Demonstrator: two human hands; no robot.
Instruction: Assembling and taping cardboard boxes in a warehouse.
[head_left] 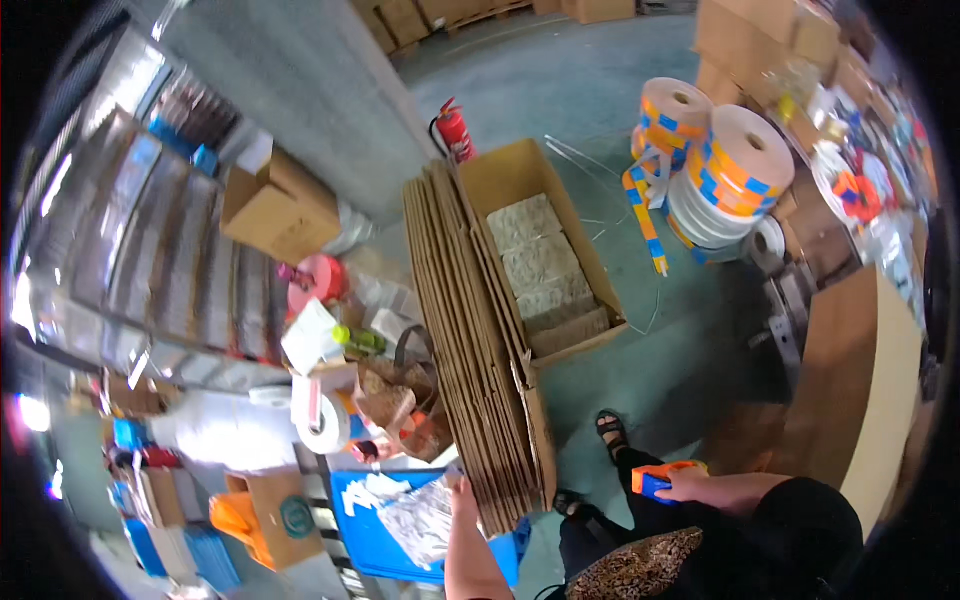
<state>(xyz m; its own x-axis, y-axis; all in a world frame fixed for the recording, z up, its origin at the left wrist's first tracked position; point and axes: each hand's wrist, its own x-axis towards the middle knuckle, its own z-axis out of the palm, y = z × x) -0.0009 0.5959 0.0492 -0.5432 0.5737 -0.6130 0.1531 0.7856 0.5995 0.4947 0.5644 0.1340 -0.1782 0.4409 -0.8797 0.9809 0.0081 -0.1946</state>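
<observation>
The right hand [684,485], at four o'clock in the view, is curled closed round an orange-and-blue object [652,482]. The left hand [459,492], at six, meets a clear bag [418,522]; how far its fingers close, I cannot tell. The bag lies at that hand's eight o'clock, on a blue tray [350,535]. Flat cartons [465,350] stand at its twelve, an open box [497,168] at one.

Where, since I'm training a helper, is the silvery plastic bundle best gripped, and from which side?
Probably by its upper right corner, coming from the right, where the left hand is. The silvery plastic bundle lies on the blue tray and looks crinkled and slack, so an edge should pinch better than its middle.
</observation>
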